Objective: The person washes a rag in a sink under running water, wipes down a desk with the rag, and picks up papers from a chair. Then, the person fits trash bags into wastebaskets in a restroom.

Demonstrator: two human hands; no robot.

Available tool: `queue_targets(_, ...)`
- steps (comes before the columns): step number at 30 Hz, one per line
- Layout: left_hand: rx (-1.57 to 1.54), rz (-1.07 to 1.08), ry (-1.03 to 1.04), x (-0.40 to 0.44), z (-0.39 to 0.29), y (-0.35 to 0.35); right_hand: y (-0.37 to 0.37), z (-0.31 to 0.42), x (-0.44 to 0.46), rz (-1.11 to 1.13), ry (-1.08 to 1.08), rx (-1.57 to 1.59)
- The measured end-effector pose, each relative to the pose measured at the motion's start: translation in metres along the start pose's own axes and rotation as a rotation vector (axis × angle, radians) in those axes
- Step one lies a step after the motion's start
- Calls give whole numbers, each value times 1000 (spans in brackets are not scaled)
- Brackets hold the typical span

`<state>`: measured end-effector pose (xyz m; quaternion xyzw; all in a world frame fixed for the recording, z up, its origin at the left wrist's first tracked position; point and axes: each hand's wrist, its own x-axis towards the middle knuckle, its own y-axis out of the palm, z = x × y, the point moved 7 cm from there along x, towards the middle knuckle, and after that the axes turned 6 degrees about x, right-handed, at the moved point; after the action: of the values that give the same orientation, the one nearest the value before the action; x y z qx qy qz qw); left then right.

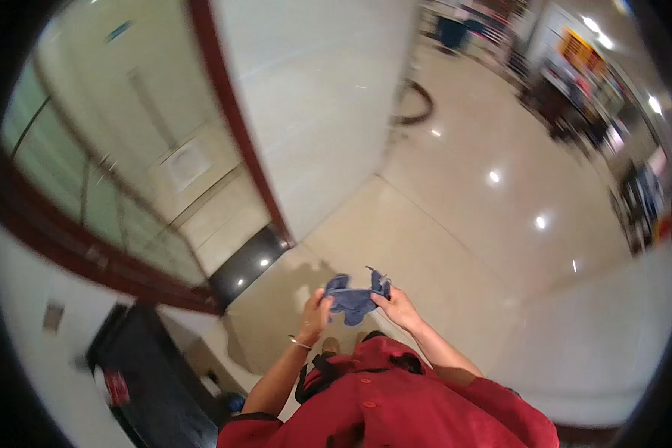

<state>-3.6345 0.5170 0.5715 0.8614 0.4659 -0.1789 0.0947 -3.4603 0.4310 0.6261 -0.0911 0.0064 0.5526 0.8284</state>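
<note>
A crumpled blue-grey cloth is stretched between my two hands, in front of my red shirt and above the floor. My left hand pinches its left end, with a thin band around the wrist. The right end is gripped by my right hand, thumb on top. Part of the cloth sticks up beyond my right fingers, and its lower middle hangs loose. Its fine detail is blurred.
To the left is a doorway with a dark threshold and a brown frame. A black cabinet-like object stands at the lower left. A white wall rises ahead. Shiny tiled floor runs right toward cluttered furniture.
</note>
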Motion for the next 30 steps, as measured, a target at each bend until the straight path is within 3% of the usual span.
queue_targets(2, -17, 89, 24, 16, -26, 27, -27, 2, -8, -64, 139, 244)
queue_targets(5, -12, 172, 66, 44, -47, 67, -74, -8, -19, -267, 117, 355)
queue_targets(8, 225, 423, 40, 53, -78, 139, -139, -17, -36, -400, 136, 366)
queue_targets(10, 580, 621, -13, 63, -82, 185, -182, -16, -51, -490, 134, 321)
queue_targets(13, 746, 808, 161, 91, -76, 264, -256, -28, -62, -556, 257, 386)
queue_targets(16, 671, 948, 215, 134, -42, 344, -312, -57, -68, -642, 325, 945)
queue_targets(20, 581, 883, 109, 156, -40, 443, -379, -35, -51, -600, 127, 1322)
queue_targets(21, 808, 726, 358, 177, -31, 462, -395, -34, -40, -614, 117, 1321)
queue_targets(22, 1020, 548, 601, 192, -22, 477, -406, -29, -26, -529, 61, 1254)
queue_targets(23, 1024, 561, 601, 200, -3, 496, -413, -23, -12, -442, 8, 1189)
queue_targets(25, 960, 679, 625, 195, -13, 535, -418, 1, 8, -438, 153, 654)
queue_targets(27, 967, 809, 653, 192, -38, 561, -418, 43, 29, -284, -102, 163)
queue_targets(29, 1005, 924, 693, 196, -67, 588, -407, 1, 62, -278, -300, -430)
queue_targets(30, 1022, 963, 720, 203, -76, 604, -425, 0, 70, -295, -292, -422)
